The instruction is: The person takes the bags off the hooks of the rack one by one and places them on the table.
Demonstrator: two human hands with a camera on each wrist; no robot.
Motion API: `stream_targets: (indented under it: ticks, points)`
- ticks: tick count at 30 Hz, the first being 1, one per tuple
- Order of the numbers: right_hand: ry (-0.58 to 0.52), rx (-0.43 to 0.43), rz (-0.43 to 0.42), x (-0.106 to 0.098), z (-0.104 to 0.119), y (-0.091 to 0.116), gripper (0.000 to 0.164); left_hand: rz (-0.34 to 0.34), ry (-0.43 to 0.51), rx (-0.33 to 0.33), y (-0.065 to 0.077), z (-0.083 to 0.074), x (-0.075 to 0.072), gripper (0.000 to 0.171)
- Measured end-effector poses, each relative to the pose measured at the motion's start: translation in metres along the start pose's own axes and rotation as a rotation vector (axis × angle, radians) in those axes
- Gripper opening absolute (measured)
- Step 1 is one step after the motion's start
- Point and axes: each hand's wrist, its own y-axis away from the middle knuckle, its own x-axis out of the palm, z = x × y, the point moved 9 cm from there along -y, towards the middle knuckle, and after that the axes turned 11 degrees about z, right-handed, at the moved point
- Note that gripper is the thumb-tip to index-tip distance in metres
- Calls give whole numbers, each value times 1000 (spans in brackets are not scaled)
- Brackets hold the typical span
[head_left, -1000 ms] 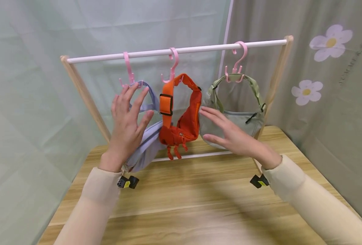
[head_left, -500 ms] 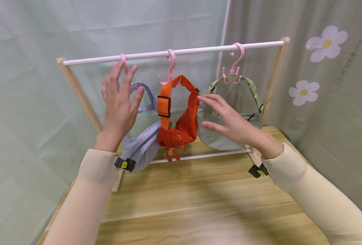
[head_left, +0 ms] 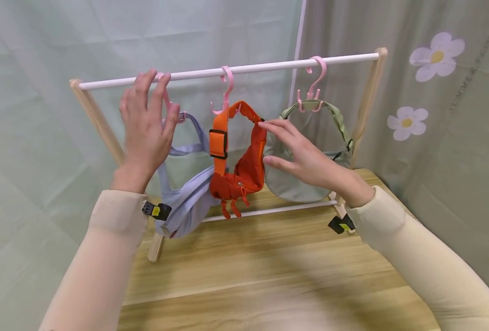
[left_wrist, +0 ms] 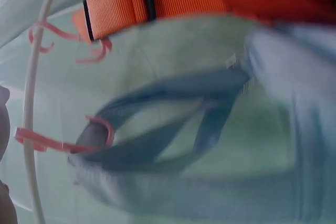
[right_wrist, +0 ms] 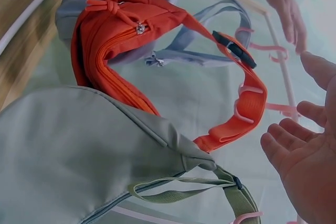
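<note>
My left hand (head_left: pixel 143 124) is raised at the left end of the rack, fingertips right at the white rod (head_left: pixel 273 67) beside a pink hook (left_wrist: pixel 60 145). From that hook hangs a pale blue bag (head_left: pixel 186 200) by its strap. In the middle an orange bag (head_left: pixel 248 165), with a black strap buckle, hangs from a second pink hook (head_left: pixel 228 87). My right hand (head_left: pixel 300 149), fingers extended and holding nothing, overlaps the edges of the orange bag and the grey-green bag (head_left: pixel 287 186) in the head view. The grey-green bag hangs from a third pink hook (head_left: pixel 320 78).
Wooden posts (head_left: pixel 369 99) carry the rod, and a lower white bar (head_left: pixel 277 211) runs between them. The rack stands on a wood-grain table (head_left: pixel 269 276). Pale curtains (head_left: pixel 29 138) hang close behind and to the sides, the right one printed with white flowers (head_left: pixel 436 57).
My left hand has risen and moved left, from the blue bag's strap up to the rod. My right hand has shifted slightly up and left. The bags still hang on their hooks.
</note>
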Motion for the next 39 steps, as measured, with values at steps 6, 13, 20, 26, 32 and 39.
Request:
stream_targets:
  ticks: [6, 13, 20, 26, 32, 39]
  points:
    - [11, 3, -6, -2, 2, -3, 72, 39, -49, 5, -9, 6, -3, 51]
    - [23, -19, -20, -5, 5, -7, 72, 151, -119, -17, -25, 12, -6, 56]
    - [13, -13, -20, -6, 5, -7, 71, 230, -139, -65, -34, 19, -4, 59]
    - [13, -35, -29, -10, 15, -13, 74, 255, -124, -68, -36, 23, -1, 63]
    - [10, -71, -33, -13, 27, -24, 73, 290, -118, -104, -38, 28, 4, 64]
    - [-2, -65, -26, -13, 33, -38, 72, 307, -100, -122, -40, 31, 12, 61]
